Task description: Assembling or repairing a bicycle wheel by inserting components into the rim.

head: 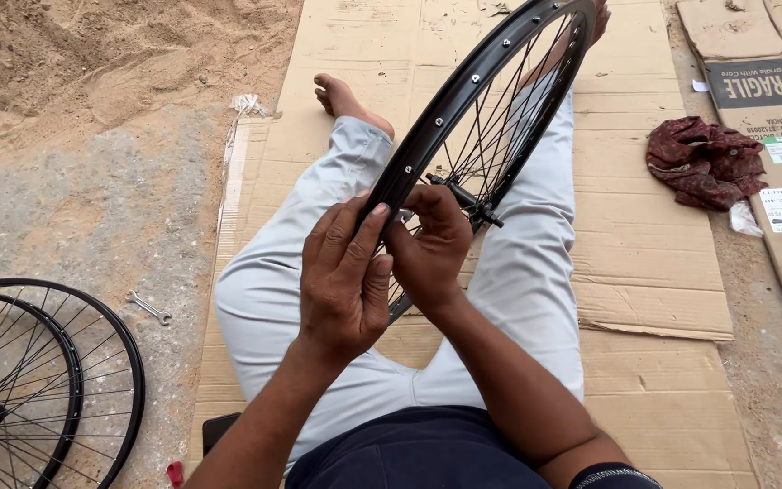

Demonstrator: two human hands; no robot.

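Centrally in the frame, the left hand (344,276) and right hand (429,243) were both pinched on the black bicycle wheel (481,109) propped over the lap, which looked light, its rim stiff and best gripped, its thin spokes bendable.

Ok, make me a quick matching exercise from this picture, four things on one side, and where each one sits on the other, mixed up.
Things:
1. black wheel rim
2. spanner
3. dark red cloth
4. spare wheels

Places:
A. on the cardboard, far right
B. between both hands, over the lap
C. lying on the ground at lower left
D. on the bare ground just beside the spare wheels

Pairs: 1-B, 2-D, 3-A, 4-C
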